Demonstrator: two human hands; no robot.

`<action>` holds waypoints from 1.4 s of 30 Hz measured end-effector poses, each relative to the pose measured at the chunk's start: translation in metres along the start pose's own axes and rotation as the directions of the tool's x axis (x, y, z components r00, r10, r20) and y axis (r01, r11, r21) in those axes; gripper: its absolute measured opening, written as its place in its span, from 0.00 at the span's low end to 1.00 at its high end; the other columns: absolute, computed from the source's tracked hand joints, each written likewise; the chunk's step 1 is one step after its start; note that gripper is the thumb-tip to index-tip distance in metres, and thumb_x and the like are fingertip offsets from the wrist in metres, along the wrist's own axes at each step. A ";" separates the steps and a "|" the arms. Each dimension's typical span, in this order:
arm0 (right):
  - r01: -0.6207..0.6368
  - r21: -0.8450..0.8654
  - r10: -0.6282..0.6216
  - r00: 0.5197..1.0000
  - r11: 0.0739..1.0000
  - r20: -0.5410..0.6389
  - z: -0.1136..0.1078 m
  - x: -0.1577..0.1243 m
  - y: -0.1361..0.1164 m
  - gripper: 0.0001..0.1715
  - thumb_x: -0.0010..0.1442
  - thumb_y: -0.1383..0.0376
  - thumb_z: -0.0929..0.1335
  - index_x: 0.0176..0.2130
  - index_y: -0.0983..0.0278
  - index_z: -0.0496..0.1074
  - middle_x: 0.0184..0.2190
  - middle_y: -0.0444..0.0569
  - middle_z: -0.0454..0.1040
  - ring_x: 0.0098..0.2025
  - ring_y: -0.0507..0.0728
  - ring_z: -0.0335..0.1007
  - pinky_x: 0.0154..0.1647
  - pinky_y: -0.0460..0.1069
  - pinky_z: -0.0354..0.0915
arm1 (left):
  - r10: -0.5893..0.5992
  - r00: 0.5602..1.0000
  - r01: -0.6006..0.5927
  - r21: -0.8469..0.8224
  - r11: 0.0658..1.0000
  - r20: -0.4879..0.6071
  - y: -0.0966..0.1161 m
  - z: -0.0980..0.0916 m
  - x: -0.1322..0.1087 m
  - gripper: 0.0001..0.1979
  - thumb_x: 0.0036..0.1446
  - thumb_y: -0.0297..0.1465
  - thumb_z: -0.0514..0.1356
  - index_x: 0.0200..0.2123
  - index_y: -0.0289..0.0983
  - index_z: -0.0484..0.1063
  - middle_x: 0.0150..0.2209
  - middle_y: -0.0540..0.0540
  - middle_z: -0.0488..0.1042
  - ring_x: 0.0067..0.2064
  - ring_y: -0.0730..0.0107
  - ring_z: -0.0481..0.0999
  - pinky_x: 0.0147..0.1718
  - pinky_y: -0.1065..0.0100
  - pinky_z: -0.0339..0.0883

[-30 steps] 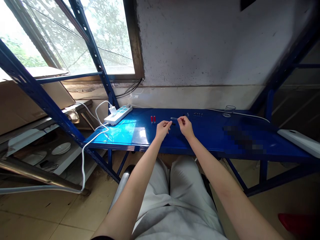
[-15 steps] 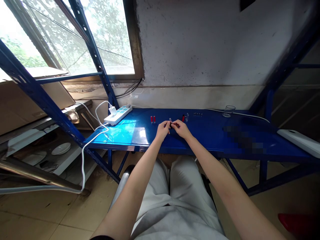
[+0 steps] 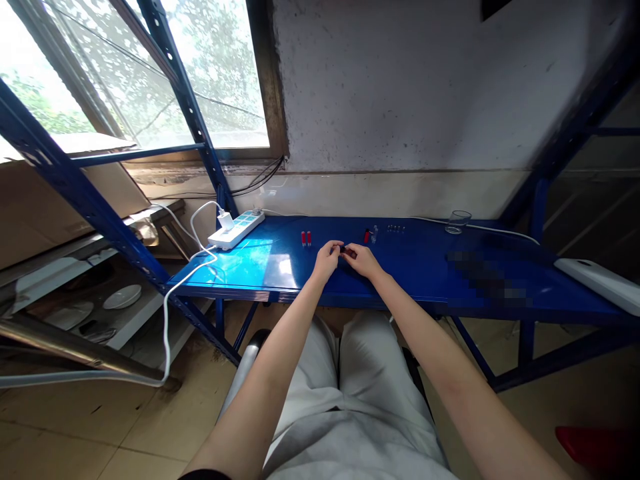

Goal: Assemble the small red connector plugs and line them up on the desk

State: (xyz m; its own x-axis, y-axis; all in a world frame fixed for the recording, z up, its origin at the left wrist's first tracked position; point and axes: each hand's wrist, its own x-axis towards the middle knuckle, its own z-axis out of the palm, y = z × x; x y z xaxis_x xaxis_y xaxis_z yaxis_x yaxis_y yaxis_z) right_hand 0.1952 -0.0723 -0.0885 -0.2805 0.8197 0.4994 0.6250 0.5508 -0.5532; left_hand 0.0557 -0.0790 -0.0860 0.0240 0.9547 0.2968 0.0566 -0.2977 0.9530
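My left hand (image 3: 327, 260) and my right hand (image 3: 363, 259) meet fingertip to fingertip above the blue tabletop (image 3: 410, 267). Both are closed in a pinch. Between them shows a small dark red piece (image 3: 350, 253), mostly in the right fingers; its kind is too small to tell. What the left fingertips pinch is hidden. To the left, two small red tubes with pale ends (image 3: 306, 238) stand side by side. Behind my right hand are a small red-and-black piece (image 3: 367, 236) and small clear plastic parts (image 3: 375, 233).
Several tiny metallic pieces (image 3: 396, 229) lie in a row farther back. A clear glass (image 3: 458, 223) stands at the back right, near a white cable. A white power strip (image 3: 237, 230) with a plugged-in charger is at the left. A white flat object (image 3: 597, 283) rests at the right end.
The clear tip that stuck up between my fingertips no longer shows; a dark red piece is visible there now. My hands have shifted only slightly.
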 end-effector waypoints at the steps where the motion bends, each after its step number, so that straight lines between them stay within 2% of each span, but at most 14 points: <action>1: -0.020 -0.021 0.019 0.999 1.000 -0.026 -0.001 0.000 0.000 0.12 0.56 0.57 0.62 0.28 0.62 0.67 0.25 0.47 0.68 0.26 0.53 0.61 0.26 0.47 0.54 | 0.014 0.999 -0.014 0.004 1.000 0.029 -0.001 0.000 0.000 0.10 0.55 0.32 0.55 0.38 0.35 0.72 0.28 0.49 0.69 0.20 0.81 0.63 0.19 0.76 0.58; 5: -0.184 -0.120 0.161 0.970 0.976 -0.182 -0.011 -0.002 0.007 0.13 0.55 0.56 0.62 0.27 0.62 0.66 0.24 0.48 0.69 0.26 0.54 0.62 0.24 0.47 0.53 | 0.043 0.995 -0.046 0.031 0.998 0.088 -0.002 -0.002 -0.001 0.11 0.56 0.33 0.53 0.40 0.36 0.70 0.26 0.50 0.67 0.20 0.81 0.63 0.18 0.76 0.58; 9: -0.406 -0.198 0.334 0.888 0.892 -0.315 -0.020 -0.005 0.018 0.10 0.55 0.58 0.62 0.27 0.62 0.66 0.24 0.49 0.70 0.24 0.54 0.62 0.22 0.47 0.52 | 0.042 0.991 -0.050 0.067 0.996 0.125 0.001 -0.003 -0.004 0.12 0.57 0.35 0.52 0.38 0.35 0.71 0.26 0.48 0.69 0.21 0.79 0.64 0.19 0.76 0.59; 12: -0.496 -0.212 0.400 0.838 0.842 -0.372 -0.022 -0.006 0.028 0.09 0.54 0.60 0.63 0.26 0.62 0.67 0.23 0.50 0.70 0.23 0.53 0.63 0.21 0.47 0.53 | 0.031 0.991 -0.041 0.075 0.996 0.134 0.004 -0.004 -0.006 0.12 0.56 0.35 0.53 0.37 0.35 0.72 0.26 0.48 0.69 0.21 0.79 0.65 0.19 0.76 0.60; 15: -0.522 -0.223 0.411 0.820 0.824 -0.399 -0.021 -0.005 0.037 0.09 0.54 0.61 0.65 0.26 0.62 0.68 0.22 0.50 0.70 0.22 0.54 0.64 0.21 0.47 0.54 | 0.016 0.992 -0.024 0.068 0.997 0.126 0.006 -0.004 -0.007 0.12 0.55 0.36 0.54 0.36 0.35 0.72 0.25 0.48 0.70 0.21 0.79 0.65 0.19 0.75 0.60; 21: -0.518 -0.238 0.405 0.824 0.822 -0.396 -0.020 -0.003 0.045 0.09 0.52 0.61 0.66 0.24 0.62 0.69 0.20 0.49 0.70 0.21 0.53 0.63 0.20 0.47 0.55 | 0.015 0.992 -0.025 0.078 0.997 0.124 0.008 -0.004 -0.008 0.13 0.54 0.38 0.55 0.35 0.35 0.72 0.25 0.48 0.70 0.21 0.79 0.65 0.19 0.75 0.60; 26: -0.557 -0.246 0.469 0.817 0.793 -0.337 -0.022 0.000 0.041 0.08 0.53 0.62 0.66 0.26 0.63 0.70 0.23 0.52 0.72 0.25 0.56 0.67 0.23 0.49 0.56 | 0.022 0.991 -0.034 0.088 0.996 0.131 0.008 -0.004 -0.008 0.14 0.54 0.38 0.54 0.35 0.35 0.72 0.25 0.48 0.70 0.21 0.79 0.65 0.19 0.75 0.60; 35: -0.531 -0.316 0.450 0.843 0.786 -0.296 -0.021 0.010 0.034 0.10 0.57 0.62 0.64 0.32 0.65 0.71 0.29 0.56 0.73 0.30 0.59 0.70 0.29 0.50 0.59 | 0.014 0.990 -0.028 0.103 0.994 0.140 0.009 -0.004 -0.008 0.13 0.54 0.37 0.54 0.35 0.34 0.72 0.25 0.47 0.70 0.21 0.78 0.65 0.19 0.75 0.60; 42: -0.579 -0.375 0.531 0.814 0.724 -0.234 -0.023 0.013 0.031 0.11 0.59 0.62 0.62 0.36 0.65 0.71 0.33 0.55 0.74 0.34 0.58 0.71 0.31 0.48 0.60 | -0.003 0.989 -0.015 0.116 0.993 0.146 0.011 -0.004 -0.009 0.13 0.54 0.37 0.54 0.35 0.34 0.72 0.25 0.48 0.70 0.22 0.78 0.65 0.20 0.75 0.60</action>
State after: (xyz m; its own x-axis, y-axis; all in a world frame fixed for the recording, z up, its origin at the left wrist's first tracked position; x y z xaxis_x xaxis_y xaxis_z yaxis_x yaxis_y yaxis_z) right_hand 0.2275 -0.0483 -0.0843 0.2738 0.9235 0.2688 0.8879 -0.1353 -0.4396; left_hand 0.0522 -0.0908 -0.0774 0.1689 0.9444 0.2822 0.1720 -0.3102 0.9350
